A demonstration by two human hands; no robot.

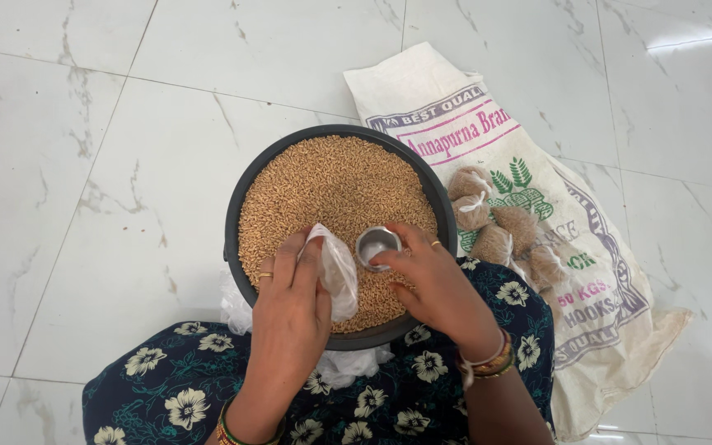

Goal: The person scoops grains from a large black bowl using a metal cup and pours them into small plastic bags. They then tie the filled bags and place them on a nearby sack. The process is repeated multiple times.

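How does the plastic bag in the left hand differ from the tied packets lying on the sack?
The plastic bag looks empty and limp, pinched by the left hand over the grain basin; the tied packets are full, round and knotted shut. The bag is single; the packets lie clustered on the sack. Both are clear plastic.

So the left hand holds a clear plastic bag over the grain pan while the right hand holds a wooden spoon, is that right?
Not quite. In the head view the right hand holds a small steel cup, not a wooden spoon. The left hand does hold the clear plastic bag over the grain pan.
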